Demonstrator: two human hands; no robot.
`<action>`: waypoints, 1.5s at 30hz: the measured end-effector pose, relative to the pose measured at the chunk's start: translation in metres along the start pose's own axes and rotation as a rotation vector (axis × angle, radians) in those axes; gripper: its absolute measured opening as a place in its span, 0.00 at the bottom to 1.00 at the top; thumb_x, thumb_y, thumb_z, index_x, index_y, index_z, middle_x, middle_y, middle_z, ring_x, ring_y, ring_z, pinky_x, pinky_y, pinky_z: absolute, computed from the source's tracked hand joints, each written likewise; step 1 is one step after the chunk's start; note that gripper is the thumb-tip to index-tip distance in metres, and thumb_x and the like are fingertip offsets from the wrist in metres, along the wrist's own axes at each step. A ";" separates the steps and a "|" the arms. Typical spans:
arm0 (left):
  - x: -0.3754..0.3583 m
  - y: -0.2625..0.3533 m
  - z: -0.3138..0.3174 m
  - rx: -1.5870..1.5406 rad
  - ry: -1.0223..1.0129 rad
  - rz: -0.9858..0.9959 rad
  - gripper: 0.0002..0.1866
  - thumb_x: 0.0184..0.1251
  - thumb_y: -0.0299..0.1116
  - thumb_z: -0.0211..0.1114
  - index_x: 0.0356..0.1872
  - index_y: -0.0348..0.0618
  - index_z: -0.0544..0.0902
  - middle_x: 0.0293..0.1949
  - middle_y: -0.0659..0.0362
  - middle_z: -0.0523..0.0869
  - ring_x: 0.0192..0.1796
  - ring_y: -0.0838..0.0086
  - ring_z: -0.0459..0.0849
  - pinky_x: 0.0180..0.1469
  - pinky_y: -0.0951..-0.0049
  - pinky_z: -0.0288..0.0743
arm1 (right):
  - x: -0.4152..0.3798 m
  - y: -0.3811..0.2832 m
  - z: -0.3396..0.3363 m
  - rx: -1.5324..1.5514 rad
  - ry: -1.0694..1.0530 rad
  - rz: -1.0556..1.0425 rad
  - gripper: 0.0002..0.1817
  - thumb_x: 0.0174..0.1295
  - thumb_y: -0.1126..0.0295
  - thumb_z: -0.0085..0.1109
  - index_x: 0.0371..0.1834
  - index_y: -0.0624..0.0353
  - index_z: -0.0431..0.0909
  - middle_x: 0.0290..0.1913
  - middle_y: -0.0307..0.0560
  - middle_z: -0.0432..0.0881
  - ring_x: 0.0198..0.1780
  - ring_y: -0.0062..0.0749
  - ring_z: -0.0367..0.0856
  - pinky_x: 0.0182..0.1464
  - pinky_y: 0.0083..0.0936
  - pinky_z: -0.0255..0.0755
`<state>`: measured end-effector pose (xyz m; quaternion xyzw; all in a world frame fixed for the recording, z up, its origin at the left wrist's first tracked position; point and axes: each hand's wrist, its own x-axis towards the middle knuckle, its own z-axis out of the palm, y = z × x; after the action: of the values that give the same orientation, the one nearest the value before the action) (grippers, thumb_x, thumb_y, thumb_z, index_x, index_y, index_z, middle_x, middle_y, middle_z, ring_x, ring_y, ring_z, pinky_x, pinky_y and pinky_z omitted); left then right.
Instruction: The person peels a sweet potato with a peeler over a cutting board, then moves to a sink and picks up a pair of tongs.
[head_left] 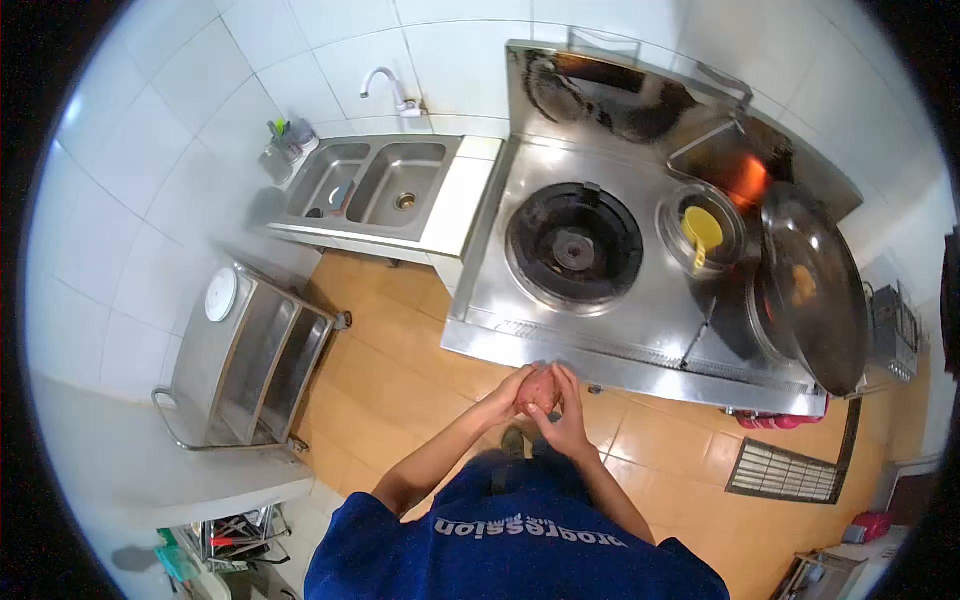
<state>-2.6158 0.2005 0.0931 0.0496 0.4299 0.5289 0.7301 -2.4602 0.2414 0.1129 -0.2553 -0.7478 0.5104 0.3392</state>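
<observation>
Between my two hands is a rounded reddish-pink lump [538,388], about fist-sized, held in front of my body near the front edge of the steel stove [640,365]. My left hand [508,396] wraps its left side with closed fingers. From the other side my right hand [567,418] grips it, the fingers along its right and top and the thumb low in front. Parts of the lump are hidden by the fingers. What kind of thing it is I cannot tell.
A black burner [575,248] lies ahead, with a yellow ladle [702,232] in a pot to its right. A large wok [815,290] leans at the far right. The double sink [400,185] is at the left, a steel trolley [240,360] below it. A grate [785,472] is in the floor.
</observation>
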 end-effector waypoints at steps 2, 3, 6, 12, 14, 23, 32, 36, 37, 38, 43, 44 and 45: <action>0.000 0.023 -0.020 -0.029 0.022 0.027 0.25 0.80 0.53 0.45 0.58 0.42 0.76 0.49 0.55 0.85 0.47 0.69 0.86 0.49 0.67 0.83 | 0.023 -0.001 0.025 -0.091 -0.004 -0.018 0.41 0.59 0.74 0.69 0.76 0.62 0.58 0.71 0.54 0.62 0.71 0.43 0.65 0.69 0.35 0.64; 0.001 0.033 -0.031 -0.050 0.048 0.049 0.25 0.79 0.54 0.46 0.57 0.42 0.77 0.49 0.55 0.85 0.46 0.70 0.86 0.47 0.68 0.83 | 0.034 0.003 0.038 -0.061 0.015 0.002 0.41 0.58 0.74 0.70 0.75 0.62 0.60 0.71 0.55 0.62 0.70 0.44 0.66 0.67 0.35 0.66; 0.034 0.044 -0.096 -0.057 0.136 0.120 0.29 0.78 0.55 0.46 0.61 0.40 0.76 0.51 0.55 0.85 0.50 0.69 0.86 0.55 0.66 0.81 | 0.075 0.009 0.075 -0.043 0.020 0.054 0.41 0.57 0.71 0.72 0.73 0.62 0.62 0.70 0.58 0.63 0.71 0.48 0.66 0.68 0.38 0.66; 0.036 0.157 -0.152 0.156 0.191 0.175 0.26 0.78 0.55 0.47 0.54 0.43 0.79 0.45 0.57 0.85 0.44 0.72 0.85 0.46 0.68 0.80 | 0.161 0.016 0.156 -0.067 0.102 -0.067 0.42 0.55 0.68 0.74 0.72 0.63 0.62 0.69 0.60 0.65 0.70 0.52 0.67 0.70 0.42 0.65; 0.031 0.206 -0.165 0.306 0.165 0.108 0.25 0.79 0.53 0.47 0.52 0.41 0.81 0.39 0.58 0.87 0.36 0.74 0.84 0.37 0.70 0.78 | 0.196 0.005 0.182 -0.134 0.128 -0.067 0.42 0.54 0.72 0.74 0.72 0.64 0.62 0.69 0.59 0.65 0.69 0.51 0.68 0.69 0.41 0.66; -0.020 0.367 -0.304 0.243 -0.023 0.408 0.17 0.71 0.37 0.66 0.56 0.44 0.78 0.40 0.65 0.81 0.37 0.82 0.79 0.36 0.80 0.76 | 0.358 -0.030 0.340 -0.079 -0.048 -0.040 0.39 0.52 0.76 0.75 0.69 0.63 0.67 0.64 0.57 0.73 0.64 0.52 0.75 0.66 0.36 0.70; -0.013 0.550 -0.560 -0.147 0.128 0.415 0.22 0.74 0.46 0.61 0.59 0.43 0.76 0.49 0.56 0.84 0.50 0.69 0.87 0.51 0.67 0.84 | 0.543 -0.004 0.527 -0.216 -0.180 -0.018 0.06 0.59 0.75 0.69 0.37 0.66 0.84 0.36 0.52 0.85 0.40 0.36 0.83 0.43 0.32 0.75; -0.036 0.644 -0.630 -0.121 0.301 0.391 0.28 0.74 0.56 0.59 0.59 0.41 0.78 0.50 0.56 0.86 0.49 0.70 0.88 0.50 0.68 0.85 | 0.641 -0.015 0.632 -0.169 -0.130 0.054 0.06 0.59 0.75 0.69 0.37 0.65 0.87 0.28 0.47 0.83 0.31 0.27 0.81 0.37 0.27 0.75; -0.045 0.666 -0.646 -0.068 0.320 0.347 0.28 0.73 0.56 0.60 0.58 0.41 0.79 0.50 0.56 0.86 0.49 0.70 0.88 0.51 0.68 0.84 | 0.669 -0.028 0.659 -0.057 -0.006 -0.066 0.06 0.60 0.73 0.69 0.36 0.64 0.87 0.26 0.45 0.83 0.29 0.27 0.81 0.36 0.27 0.75; -0.047 0.682 -0.660 -0.015 0.369 0.395 0.28 0.70 0.54 0.64 0.59 0.40 0.80 0.52 0.56 0.85 0.53 0.71 0.86 0.54 0.69 0.81 | 0.698 -0.046 0.676 -0.095 -0.078 -0.120 0.07 0.61 0.72 0.68 0.38 0.64 0.88 0.24 0.45 0.82 0.27 0.28 0.81 0.36 0.27 0.75; -0.057 0.718 -0.729 -0.132 0.338 0.435 0.31 0.63 0.48 0.70 0.62 0.38 0.79 0.55 0.55 0.83 0.58 0.71 0.81 0.60 0.69 0.74 | 0.840 -0.079 0.766 -0.419 -0.290 -0.337 0.08 0.61 0.67 0.65 0.37 0.58 0.87 0.33 0.48 0.87 0.33 0.44 0.85 0.41 0.34 0.76; -0.053 0.718 -0.743 -0.051 0.380 0.412 0.32 0.62 0.49 0.71 0.62 0.37 0.79 0.55 0.54 0.83 0.58 0.70 0.81 0.62 0.69 0.72 | 0.872 -0.086 0.785 -0.412 -0.311 -0.379 0.07 0.61 0.67 0.65 0.37 0.58 0.87 0.33 0.48 0.87 0.33 0.45 0.85 0.42 0.36 0.76; -0.049 0.715 -0.758 0.037 0.424 0.384 0.33 0.61 0.49 0.72 0.62 0.37 0.79 0.55 0.54 0.83 0.59 0.69 0.81 0.63 0.69 0.70 | 0.903 -0.087 0.803 -0.399 -0.327 -0.418 0.07 0.61 0.67 0.65 0.37 0.58 0.86 0.33 0.48 0.87 0.34 0.46 0.85 0.42 0.39 0.77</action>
<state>-3.6563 0.1824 0.0237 0.0316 0.5652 0.6482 0.5093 -3.6578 0.3942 0.2176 -0.0725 -0.9137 0.3076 0.2553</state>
